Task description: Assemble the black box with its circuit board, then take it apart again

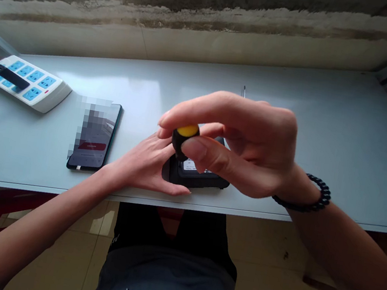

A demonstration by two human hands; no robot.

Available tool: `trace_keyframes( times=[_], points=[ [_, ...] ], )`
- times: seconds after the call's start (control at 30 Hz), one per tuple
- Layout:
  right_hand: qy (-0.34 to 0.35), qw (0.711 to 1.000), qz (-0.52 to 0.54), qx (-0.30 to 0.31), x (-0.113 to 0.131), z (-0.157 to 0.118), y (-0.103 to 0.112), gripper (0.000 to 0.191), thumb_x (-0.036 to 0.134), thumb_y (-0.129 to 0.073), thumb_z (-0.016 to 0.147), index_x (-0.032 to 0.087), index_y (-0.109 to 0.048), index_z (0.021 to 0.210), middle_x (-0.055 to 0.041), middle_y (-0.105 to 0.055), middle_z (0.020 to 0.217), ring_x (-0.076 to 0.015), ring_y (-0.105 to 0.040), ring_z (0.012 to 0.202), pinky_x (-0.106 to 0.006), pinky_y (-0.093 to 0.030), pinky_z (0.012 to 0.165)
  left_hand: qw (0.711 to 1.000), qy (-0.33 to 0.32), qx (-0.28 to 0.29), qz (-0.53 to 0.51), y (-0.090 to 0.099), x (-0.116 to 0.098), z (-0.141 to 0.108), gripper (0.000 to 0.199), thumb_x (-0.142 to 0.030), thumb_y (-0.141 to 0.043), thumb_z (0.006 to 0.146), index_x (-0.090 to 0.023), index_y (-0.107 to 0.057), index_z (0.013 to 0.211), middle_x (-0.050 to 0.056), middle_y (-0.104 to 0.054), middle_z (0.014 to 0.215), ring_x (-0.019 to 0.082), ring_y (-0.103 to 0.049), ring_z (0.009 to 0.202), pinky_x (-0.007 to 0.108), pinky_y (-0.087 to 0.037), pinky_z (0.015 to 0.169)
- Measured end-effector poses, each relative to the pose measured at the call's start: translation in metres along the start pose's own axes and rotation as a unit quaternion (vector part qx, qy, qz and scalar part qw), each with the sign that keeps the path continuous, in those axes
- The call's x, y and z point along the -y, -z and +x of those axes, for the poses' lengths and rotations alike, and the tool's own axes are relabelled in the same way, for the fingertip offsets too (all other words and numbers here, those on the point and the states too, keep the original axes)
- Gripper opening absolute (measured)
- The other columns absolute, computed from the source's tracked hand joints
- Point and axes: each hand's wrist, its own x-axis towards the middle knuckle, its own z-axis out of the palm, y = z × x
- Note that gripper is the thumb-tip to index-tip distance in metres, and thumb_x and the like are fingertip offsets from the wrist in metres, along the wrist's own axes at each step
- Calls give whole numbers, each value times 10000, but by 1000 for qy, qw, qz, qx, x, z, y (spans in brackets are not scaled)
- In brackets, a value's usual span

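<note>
My right hand (242, 143) pinches a screwdriver with a black and yellow handle (184, 138) between thumb and fingertips. A thin metal tip (244, 91), probably its shaft, pokes out behind my fingers. Under it lies a flat black device (195, 179) with a white label, partly hidden by both hands. My left hand (139, 160) rests on the device's left side, fingers spread and pressing against it. Where the screwdriver's tip meets anything cannot be seen.
A white power strip (26, 82) and a smartphone (94, 136) lie to the left on the pale table (328, 138). A beaded black bracelet (313, 195) circles my right wrist. Below the table's front edge are my lap and a tiled floor.
</note>
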Motion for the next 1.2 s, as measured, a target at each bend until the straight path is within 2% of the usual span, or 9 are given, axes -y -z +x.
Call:
trace_keyframes(
  times=[0.1,0.27,0.47,0.6,0.73,0.83,0.93,1.07,1.2],
  points=[
    [-11,999,-23,27,1,5,0,262,336,-617,1020,147,-699,1183,-80,-708,1119,-137,-714,1015,-187,-624,686,1000,4,-7,19,0,1,0,847,-548,-842,806,-155,-510,1479,180,-625,1416,413,-589,1326,546,-500,1131],
    [0,997,-14,78,4,16,3,357,493,-659,981,191,-723,1159,-46,-708,1073,-115,-706,918,-188,-606,673,999,-10,10,31,1,2,1,808,-585,-820,819,-179,-541,1460,179,-569,1515,442,-523,1417,581,-457,1185],
    [4,998,-8,67,9,13,6,335,499,-581,1021,231,-746,1137,-12,-734,1032,-103,-719,926,-195,-616,736,1000,1,-4,26,-1,2,-2,937,-584,-820,824,-176,-437,1575,165,-639,1390,405,-606,1304,559,-499,1142],
    [-5,999,-6,40,11,8,4,242,316,-526,1059,229,-743,1122,0,-761,1072,-102,-733,1015,-201,-634,809,1000,-6,10,9,0,0,0,834,-485,-820,825,-185,-480,1526,154,-633,1413,389,-606,1307,534,-517,1126],
    [4,1000,7,5,11,4,1,138,162,-602,1008,158,-714,1089,-36,-769,1125,-98,-731,1014,-168,-626,704,1000,-6,-2,22,-1,1,0,817,-509,-822,812,-161,-503,1479,181,-614,1441,394,-619,1273,564,-491,1147],
    [2,999,13,-42,3,3,-2,103,216,-692,970,136,-674,1032,-28,-707,989,-89,-678,911,-155,-526,530,999,-15,-14,39,-3,6,-2,858,-591,-791,835,-133,-488,1494,207,-596,1470,416,-582,1339,575,-469,1166],
    [51,993,47,-97,-7,3,-7,199,262,-781,903,139,-628,939,10,-615,885,-56,-589,809,-126,-408,456,998,-33,-12,45,-5,9,-4,874,-615,-765,865,-111,-478,1518,220,-553,1529,426,-531,1415,562,-458,1185],
    [52,997,8,-64,-11,3,-8,172,275,-709,974,130,-688,1065,-5,-686,1017,-42,-598,850,-112,-417,522,998,-31,-15,51,-5,10,-5,912,-609,-766,871,-115,-438,1565,212,-527,1555,426,-537,1408,558,-467,1178],
    [89,994,-27,-50,-12,4,-7,249,372,-652,1018,153,-759,1067,3,-715,958,-46,-631,832,-138,-502,662,998,-12,-10,61,-3,6,-5,937,-646,-758,859,-111,-439,1558,224,-593,1443,448,-568,1348,590,-497,1120]
  ],
)
